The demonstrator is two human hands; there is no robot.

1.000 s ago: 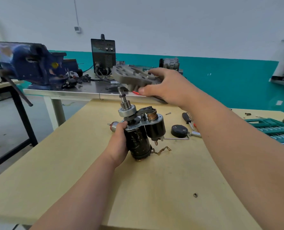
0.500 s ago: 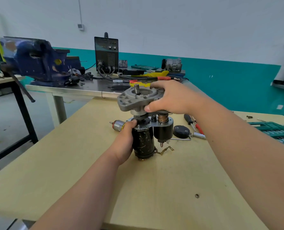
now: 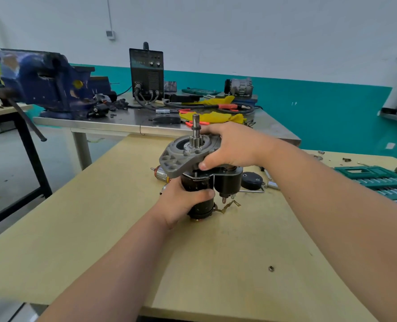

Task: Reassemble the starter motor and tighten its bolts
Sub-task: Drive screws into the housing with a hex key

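Left hand is wrapped around the black starter motor body, which is stood upright on the wooden table. The grey end housing is seated over the shaft and is gripped at its edge by the right hand.

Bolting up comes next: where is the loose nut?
Head view: the nut lies alone on the wooden table, right of and nearer the camera than the starter motor, toward the table's near edge.
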